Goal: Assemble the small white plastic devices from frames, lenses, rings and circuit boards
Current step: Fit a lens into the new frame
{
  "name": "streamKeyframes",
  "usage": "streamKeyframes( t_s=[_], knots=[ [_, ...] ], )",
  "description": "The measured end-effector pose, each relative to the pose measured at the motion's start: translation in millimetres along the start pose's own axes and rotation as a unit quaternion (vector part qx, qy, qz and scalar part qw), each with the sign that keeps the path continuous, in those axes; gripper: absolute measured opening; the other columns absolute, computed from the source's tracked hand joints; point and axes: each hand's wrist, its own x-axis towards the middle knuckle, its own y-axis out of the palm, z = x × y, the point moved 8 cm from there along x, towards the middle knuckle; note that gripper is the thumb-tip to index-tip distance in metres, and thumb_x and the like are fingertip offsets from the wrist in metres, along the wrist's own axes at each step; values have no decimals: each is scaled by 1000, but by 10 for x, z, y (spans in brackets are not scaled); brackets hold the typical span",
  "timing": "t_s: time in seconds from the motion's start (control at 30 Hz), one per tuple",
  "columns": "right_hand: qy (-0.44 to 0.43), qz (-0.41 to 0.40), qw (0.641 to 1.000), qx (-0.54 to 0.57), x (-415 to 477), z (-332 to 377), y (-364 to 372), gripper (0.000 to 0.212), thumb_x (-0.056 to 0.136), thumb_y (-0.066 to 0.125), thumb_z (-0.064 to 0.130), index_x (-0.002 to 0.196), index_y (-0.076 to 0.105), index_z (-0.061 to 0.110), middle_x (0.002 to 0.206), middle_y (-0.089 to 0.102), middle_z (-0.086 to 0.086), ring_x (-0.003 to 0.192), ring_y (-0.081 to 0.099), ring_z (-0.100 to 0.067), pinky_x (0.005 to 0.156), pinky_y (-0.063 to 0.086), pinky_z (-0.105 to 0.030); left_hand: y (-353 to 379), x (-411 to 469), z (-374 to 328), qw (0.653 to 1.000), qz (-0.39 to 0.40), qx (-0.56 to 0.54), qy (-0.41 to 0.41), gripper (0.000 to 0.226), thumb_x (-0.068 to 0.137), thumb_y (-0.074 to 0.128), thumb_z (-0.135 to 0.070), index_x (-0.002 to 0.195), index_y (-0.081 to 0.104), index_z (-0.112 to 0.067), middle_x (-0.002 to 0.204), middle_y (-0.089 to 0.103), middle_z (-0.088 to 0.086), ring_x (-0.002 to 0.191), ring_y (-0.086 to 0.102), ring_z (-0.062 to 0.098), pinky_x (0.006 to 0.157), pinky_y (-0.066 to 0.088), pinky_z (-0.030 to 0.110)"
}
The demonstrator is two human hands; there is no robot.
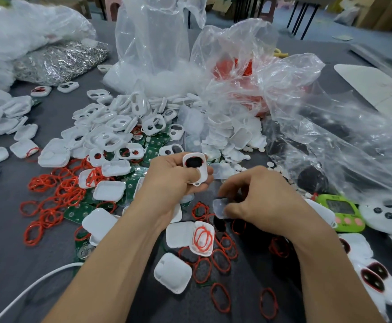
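Left hand, fingers curled, grips a small white rectangular plastic frame upright, its dark oval opening facing the viewer. Right hand, just beside and lower, pinches a clear translucent plastic lens between thumb and fingertips. Below lie thin red rubber rings and green circuit boards on the grey counter. Beyond: a heap of white frames, clear plastic bags.

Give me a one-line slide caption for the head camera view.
Left hand holds a white frame while the right hand pinches a clear lens above scattered red rings.
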Motion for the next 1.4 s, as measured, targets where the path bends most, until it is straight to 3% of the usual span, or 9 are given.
streamKeyframes(
  t_s=[0.27, 0.4, 0.53, 0.77, 0.93, 1.03, 1.17, 1.27, 1.4],
  knots=[
    [12, -44, 997, 66, -15, -28, -135, 16, 75, 88, 23, 68, 74, 26, 54, 64, 18, 47, 55, 3, 50, 39, -10, 31, 1, -3, 998, 21, -48, -23, 41, 87, 49, 23, 104, 73, -6, 90, 79, 10, 87, 78, 22, 82, 63, 38],
    [12, -120, 966, 227, -24, -91, -273, 25, 73, 82, 0, 74, 71, 22, 65, 71, 1, 56, 59, -11, 62, 50, -33, 83, -28, -8, 991, 60, -109, -48, 42, 89, 41, 16, 112, 71, -2, 106, 78, 16, 98, 77, 26, 75, 64, 31],
    [-14, -180, 925, 334, -28, -62, -308, 37, 74, 81, -4, 90, 78, 30, 66, 71, 4, 60, 63, -9, 62, 53, -23, 156, -56, -3, 975, 100, -184, -74, 32, 102, 42, -7, 123, 64, 2, 116, 74, 22, 109, 73, 31, 85, 63, 38],
    [-27, -245, 871, 424, -17, -66, -299, 18, 86, 82, 12, 74, 81, 25, 66, 73, -4, 51, 57, -5, 55, 46, -17, 222, -103, -22, 957, 140, -232, -105, 42, 104, 35, -13, 137, 55, 2, 134, 66, 23, 130, 60, 37, 102, 55, 46],
    [-30, -191, 876, 443, 44, -7, -181, 26, 98, 67, 15, 82, 83, 29, 69, 73, 2, 60, 60, -6, 58, 46, -16, 256, -128, -42, 949, 147, -259, -108, 45, 101, 35, -9, 140, 53, 4, 141, 61, 23, 138, 51, 40, 113, 44, 53],
    [-33, -196, 888, 415, 61, 11, -148, 29, 100, 65, 14, 87, 83, 33, 88, 78, 12, 83, 71, -3, 79, 53, -22, 288, -132, -44, 949, 154, -255, -107, 48, 101, 36, -9, 146, 48, 4, 146, 57, 22, 141, 48, 40, 118, 38, 56],
    [-49, -200, 891, 406, 56, 39, -145, 23, 92, 74, 6, 97, 81, 27, 71, 73, 12, 62, 63, 0, 64, 50, -16, 340, -157, -74, 949, 178, -242, -99, 60, 90, 46, -14, 148, 48, 2, 150, 51, 22, 127, 55, 33, 119, 38, 51],
    [-47, -203, 902, 377, 71, 62, -117, 22, 85, 79, 4, 86, 78, 26, 68, 74, 4, 58, 65, -6, 60, 51, -26, 357, -166, -78, 944, 188, -251, -100, 74, 81, 54, -19, 150, 43, 5, 150, 52, 22, 126, 51, 32, 120, 36, 52],
    [-50, -247, 928, 273, 70, 89, -126, 20, 81, 84, 14, 75, 75, 30, 67, 73, 14, 61, 69, -2, 58, 52, -18, 356, -165, -64, 944, 196, -245, -103, 67, 80, 56, -18, 143, 50, 3, 133, 56, 19, 122, 49, 33, 116, 40, 52]
  ],
)
